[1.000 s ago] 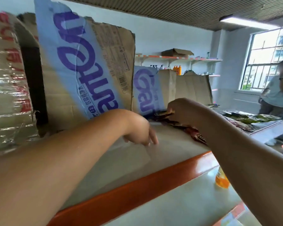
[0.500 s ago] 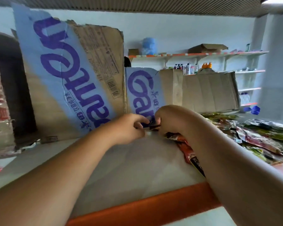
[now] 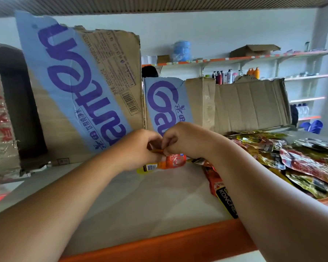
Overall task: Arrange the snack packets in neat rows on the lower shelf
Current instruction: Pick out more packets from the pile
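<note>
— On shelf board [image 3: 140, 201], ctr, just fwd of the cartons: hand status?
— L hand [image 3: 138, 150] and R hand [image 3: 184, 138] are together, knuckles nearly touching. Both pinch the top edge of one orange snack packet [image 3: 172, 160], fingers curled on it. Packet hangs below the hands. Whether its yellow barcode end rests on the board or sits just above it: cannot tell.
— Diff vs. 1 s ago?
— Hands were apart then: L hung loose over the board, holding nothing; R was on packets farther right. At 0.5 s ago hands had already met, w/ packet mostly hidden behind them. More of it shows now, incl. the barcode end.
— Other stock?
— Pile of snack packets [image 3: 307, 165] lies on the board to the right, overlapping, not in rows. Red-and-black packet [image 3: 225, 199] lies partly under the R forearm, near the orange front edge [image 3: 159, 244].
— Behind the hands?
— Torn printed carton [image 3: 80, 91] stands at rear. Second printed carton [image 3: 169, 104] is just beside it, then flattened brown cardboard [image 3: 250, 104]. Taped box [image 3: 0, 120] at far left.
— Bkgd?
— Wall shelves [image 3: 301, 77] w/ bottles [image 3: 235, 74]. View has swung since 1 s ago: the window and the person seen then are out of frame.
</note>
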The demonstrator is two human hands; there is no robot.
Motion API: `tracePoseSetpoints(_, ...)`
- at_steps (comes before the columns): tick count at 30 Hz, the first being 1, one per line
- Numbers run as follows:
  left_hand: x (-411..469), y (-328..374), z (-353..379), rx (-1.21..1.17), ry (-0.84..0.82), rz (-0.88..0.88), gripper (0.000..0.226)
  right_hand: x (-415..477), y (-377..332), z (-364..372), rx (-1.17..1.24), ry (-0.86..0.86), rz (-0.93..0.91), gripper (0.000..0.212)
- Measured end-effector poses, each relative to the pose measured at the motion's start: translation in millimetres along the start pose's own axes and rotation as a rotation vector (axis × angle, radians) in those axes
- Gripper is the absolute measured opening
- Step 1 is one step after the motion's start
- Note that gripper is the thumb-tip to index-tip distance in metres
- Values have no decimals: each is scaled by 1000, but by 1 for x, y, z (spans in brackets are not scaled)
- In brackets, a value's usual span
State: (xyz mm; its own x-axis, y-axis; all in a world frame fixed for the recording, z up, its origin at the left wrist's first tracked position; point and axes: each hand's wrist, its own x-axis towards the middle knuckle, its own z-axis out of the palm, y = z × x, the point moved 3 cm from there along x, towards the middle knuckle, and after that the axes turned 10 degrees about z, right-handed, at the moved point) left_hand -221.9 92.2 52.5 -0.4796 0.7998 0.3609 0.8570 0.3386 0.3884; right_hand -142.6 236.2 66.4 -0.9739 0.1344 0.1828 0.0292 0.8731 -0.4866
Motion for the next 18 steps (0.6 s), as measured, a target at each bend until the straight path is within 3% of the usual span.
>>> tracePoseSetpoints(5,-3,-7,-15,188,-52,-57,21,15,16,-15,-90,228,173,12)
tracePoseSetpoints(8,-7,-12,-22,212,-117,-90,18,29,35,-13,-272,124,414,28)
tracePoseSetpoints(10,-11,-13,-20,227,-252,-115,17,37,44,-3,-327,18,500,41)
tracePoseSetpoints(14,-15,-9,-13,268,-442,-147,28,46,49,6,-462,-82,560,60)
tracePoseSetpoints(18,-17,-7,-15,313,-430,-161,30,41,35,2,-560,-70,466,49)
